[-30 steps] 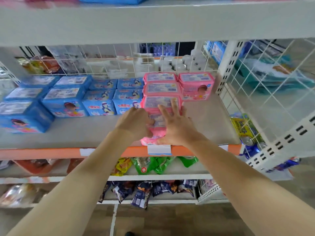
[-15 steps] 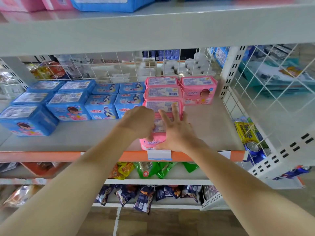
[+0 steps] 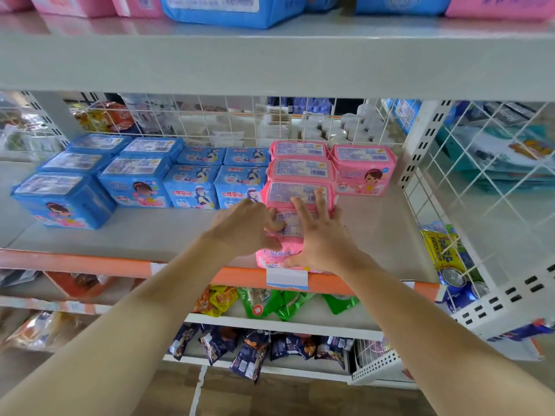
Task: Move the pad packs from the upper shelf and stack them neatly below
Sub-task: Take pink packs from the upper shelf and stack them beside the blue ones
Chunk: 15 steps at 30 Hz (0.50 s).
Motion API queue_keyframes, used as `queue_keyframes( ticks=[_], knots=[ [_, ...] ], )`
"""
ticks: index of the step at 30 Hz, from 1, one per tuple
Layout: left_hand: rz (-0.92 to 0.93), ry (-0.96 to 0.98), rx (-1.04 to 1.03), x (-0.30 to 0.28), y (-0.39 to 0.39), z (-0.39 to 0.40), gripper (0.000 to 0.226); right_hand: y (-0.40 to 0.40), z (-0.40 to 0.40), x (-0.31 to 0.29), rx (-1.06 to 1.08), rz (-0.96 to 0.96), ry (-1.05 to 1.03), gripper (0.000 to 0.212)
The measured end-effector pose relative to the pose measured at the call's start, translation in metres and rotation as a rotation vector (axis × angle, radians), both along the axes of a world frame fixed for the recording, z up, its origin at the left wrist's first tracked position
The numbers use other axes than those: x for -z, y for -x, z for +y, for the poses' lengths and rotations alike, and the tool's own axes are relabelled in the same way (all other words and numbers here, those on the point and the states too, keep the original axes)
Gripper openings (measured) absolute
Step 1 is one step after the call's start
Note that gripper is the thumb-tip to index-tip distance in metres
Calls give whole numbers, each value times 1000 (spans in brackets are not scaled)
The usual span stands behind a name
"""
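Note:
A pink pad pack (image 3: 277, 255) stands at the front edge of the middle shelf (image 3: 156, 232), in line with a row of pink packs (image 3: 300, 172) running back from it. My left hand (image 3: 244, 226) presses its left side and my right hand (image 3: 318, 240) covers its top and right side, fingers spread. One more pink pack (image 3: 363, 171) stands at the back right. Blue packs (image 3: 135, 178) fill the shelf's left half. On the upper shelf (image 3: 270, 55) lie pink packs (image 3: 87, 4) and a blue pack (image 3: 231, 9).
White wire mesh (image 3: 468, 181) closes the shelf's right side and back. An orange strip (image 3: 90, 264) with a price tag (image 3: 286, 277) runs along the shelf front. Snack bags (image 3: 270, 304) fill the lower shelves. Cans (image 3: 450, 265) sit in a rack at right.
My view has tilted up, so the upper shelf's packs show. Both hands stay on the front pink pack, which has slid a little further back from the edge.

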<state>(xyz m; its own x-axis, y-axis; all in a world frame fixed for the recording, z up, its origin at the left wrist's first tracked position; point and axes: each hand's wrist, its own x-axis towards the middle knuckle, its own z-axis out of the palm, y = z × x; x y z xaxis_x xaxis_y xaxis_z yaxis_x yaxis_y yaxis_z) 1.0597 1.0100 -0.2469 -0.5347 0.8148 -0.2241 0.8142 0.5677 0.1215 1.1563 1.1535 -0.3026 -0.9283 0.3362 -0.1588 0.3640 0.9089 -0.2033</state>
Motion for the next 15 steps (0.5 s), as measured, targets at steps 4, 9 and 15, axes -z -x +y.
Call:
queue_keyframes(
  ticks=[4,9,15],
  knots=[
    [-2,-53,34,16,-1,-14,52,-1,-1,-1,7,-4,23,131],
    [-94,-164,-18,28,-7,-21,52,0,-1,-1,26,-22,21,132],
    [-131,-212,-74,41,-12,-28,50,3,3,11,27,6,-15,135]
  ],
)
